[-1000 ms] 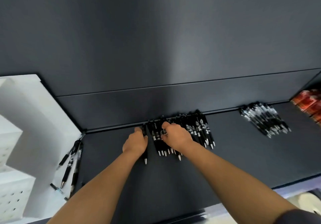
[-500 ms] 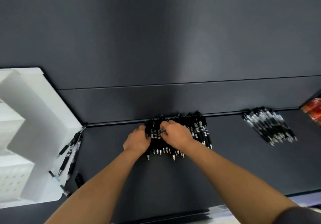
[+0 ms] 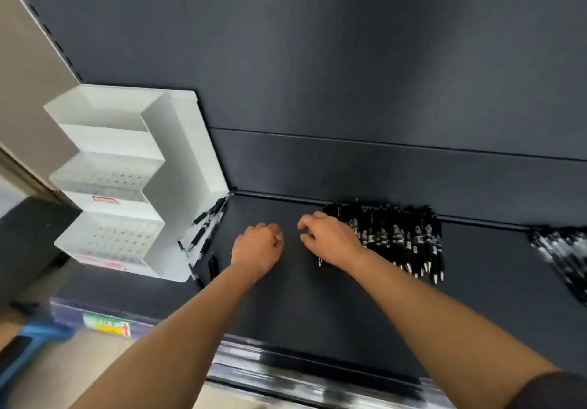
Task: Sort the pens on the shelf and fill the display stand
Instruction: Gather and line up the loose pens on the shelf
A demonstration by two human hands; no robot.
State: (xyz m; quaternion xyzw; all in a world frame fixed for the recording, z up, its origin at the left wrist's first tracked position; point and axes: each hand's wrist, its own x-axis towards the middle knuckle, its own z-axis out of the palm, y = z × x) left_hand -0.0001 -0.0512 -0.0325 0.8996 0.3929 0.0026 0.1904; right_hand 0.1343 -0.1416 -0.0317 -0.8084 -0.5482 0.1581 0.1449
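Pens (image 3: pixel 403 240) lie in an aligned row under and just right of the right hand (image 3: pixel 330 238), whose loosely curled fingers grip nothing we can see. The left hand (image 3: pixel 255 246) is fisted just beside it; we cannot tell whether it holds anything. We judge sorting partly done. The display stand (image 3: pixel 127 180), left of both hands, appears unfilled, with loose pens (image 3: pixel 206 227) beside it.

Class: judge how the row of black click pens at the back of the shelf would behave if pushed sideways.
The row of black click pens would probably scatter, since they lie loose, side by side. Their round barrels look apt to roll on the smooth dark shelf.
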